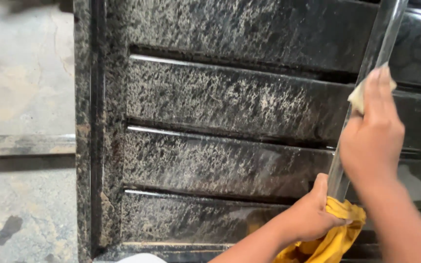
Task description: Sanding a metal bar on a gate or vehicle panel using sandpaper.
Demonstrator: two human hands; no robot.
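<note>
1. A black speckled granite slab (pixel 230 97) fills most of the view; its surface is cut into wide stepped bands parted by dark horizontal grooves, with a raised border down its left edge.
2. A grey concrete floor (pixel 20 97), stained and patchy, lies to the left of the slab.
3. A long clear glass tube (pixel 373 53) slants from the top right corner down toward the lower right, lying over the slab's bands.
4. The right hand (pixel 371 141) is clasped around the middle of the tube, its fingers pressing a small pale cloth pad (pixel 356 97) against the glass.
5. The left hand (pixel 308 214) is clenched around the tube's lower end, thumb up along the glass, and bunches a yellow cloth (pixel 334 238) in its grip; the cloth hangs below the fist.
6. A small white rounded shape (pixel 140 258) shows at the bottom edge; what it is cannot be told.
</note>
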